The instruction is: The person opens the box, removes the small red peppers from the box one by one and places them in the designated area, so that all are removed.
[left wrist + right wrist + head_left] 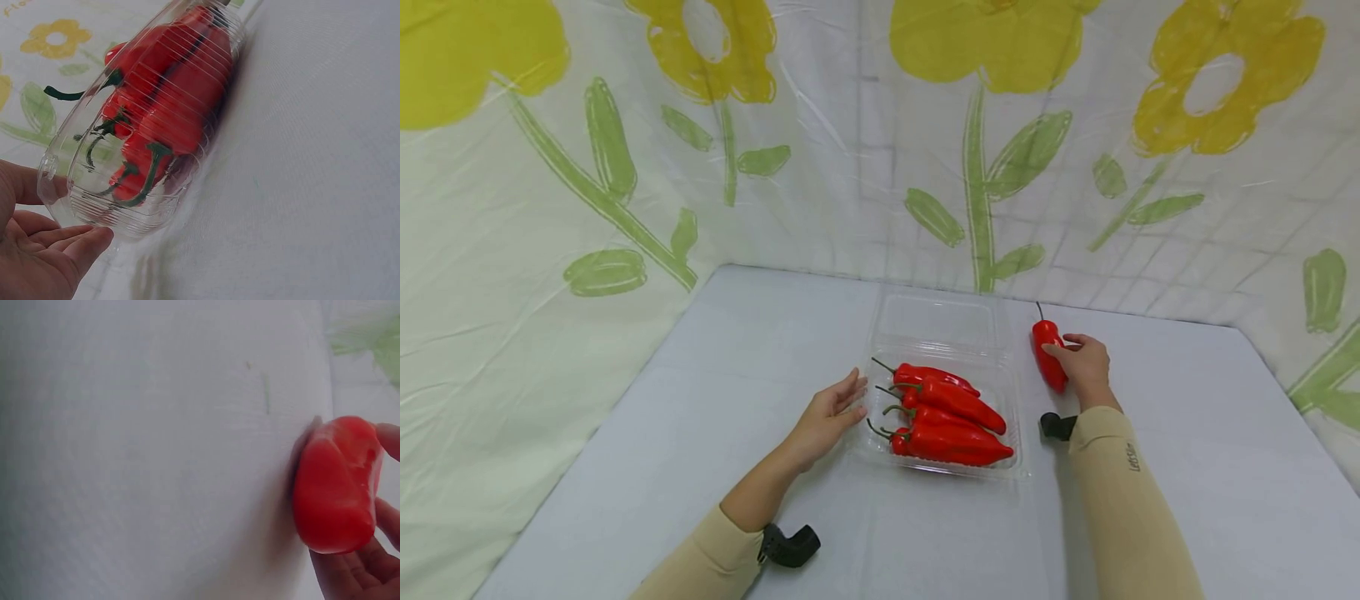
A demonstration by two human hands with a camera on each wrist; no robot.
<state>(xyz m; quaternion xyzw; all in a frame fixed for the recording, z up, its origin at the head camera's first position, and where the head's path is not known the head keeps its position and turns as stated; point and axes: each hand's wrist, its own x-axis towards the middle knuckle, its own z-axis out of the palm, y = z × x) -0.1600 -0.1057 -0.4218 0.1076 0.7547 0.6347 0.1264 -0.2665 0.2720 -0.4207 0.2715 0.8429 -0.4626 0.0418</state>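
Several long red peppers (958, 446) with green stems lie side by side in a clear plastic clamshell box (1017, 462). The box's lid (940, 321) is folded back, away from the person. At the box's left side is the left hand (823, 425), its fingers extended and thumb apart. Seen from the left wrist, its fingertips (94, 244) are at the ribbed end of the box; whether they touch it is hard to tell. Right of the box, the right hand (1084, 362) grips a single red pepper (1045, 358) between thumb and fingers, its stem pointing away.
A white cloth (760, 333) covers the table. Behind it hangs a pale sheet (820, 167) with yellow flowers and green leaves. Each wrist carries a black camera mount, one on the left (793, 546) and one on the right (1057, 426).
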